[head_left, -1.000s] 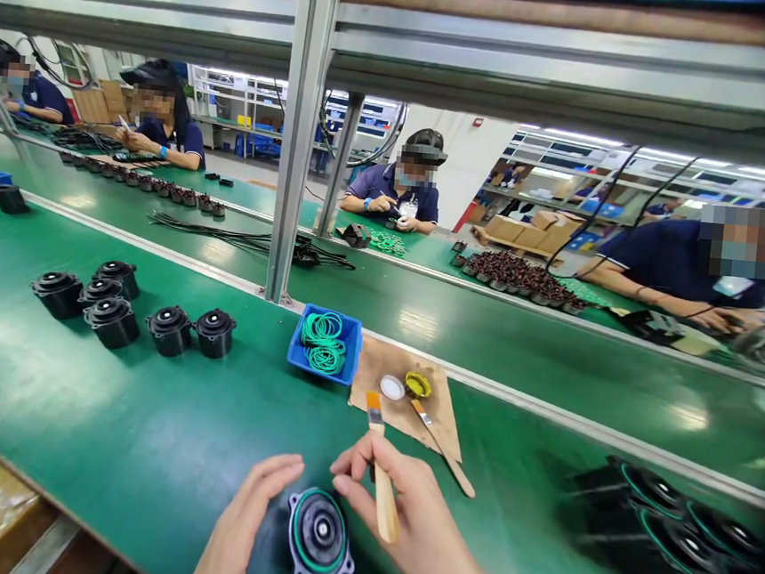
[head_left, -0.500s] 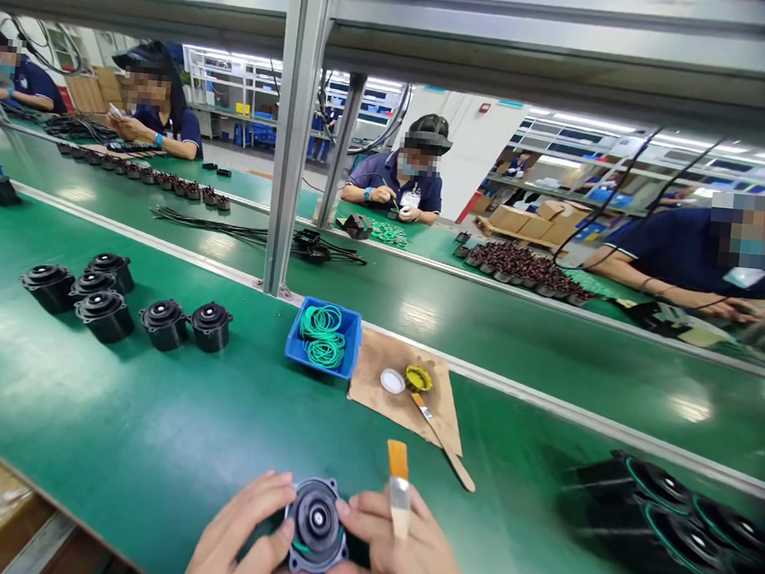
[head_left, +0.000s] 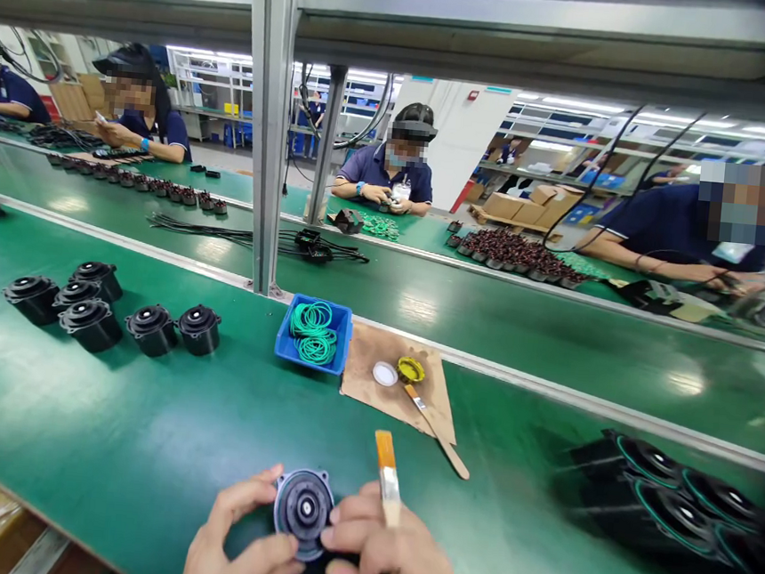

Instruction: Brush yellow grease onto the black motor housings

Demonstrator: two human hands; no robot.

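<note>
Low in the view, a round black motor housing point(head_left: 303, 505) with corner lugs faces up at me. My left hand point(head_left: 241, 534) grips it from the left, thumb on the lower rim. At its right edge are the fingertips of my right hand point(head_left: 393, 547), which also holds a flat paint brush point(head_left: 387, 475) upright, orange bristles on top. Past my hands, a blue bin point(head_left: 278, 349) holds green rubber rings point(head_left: 317, 335). Beside it, brown cardboard point(head_left: 438, 381) carries a yellow pot point(head_left: 411, 370), a white lid point(head_left: 385, 374) and a second brush point(head_left: 440, 435).
Several black housings point(head_left: 91, 324) stand at the left; others with green rings point(head_left: 677, 514) are grouped at the right. A metal post point(head_left: 265, 134) rises behind the bin. Co-workers sit across the green bench, one point(head_left: 393, 167) facing me.
My view has shifted slightly, and the scene sits a little further left. Both hands remain on the housing. The green strip visible on its lower left side before is now hardly seen.
</note>
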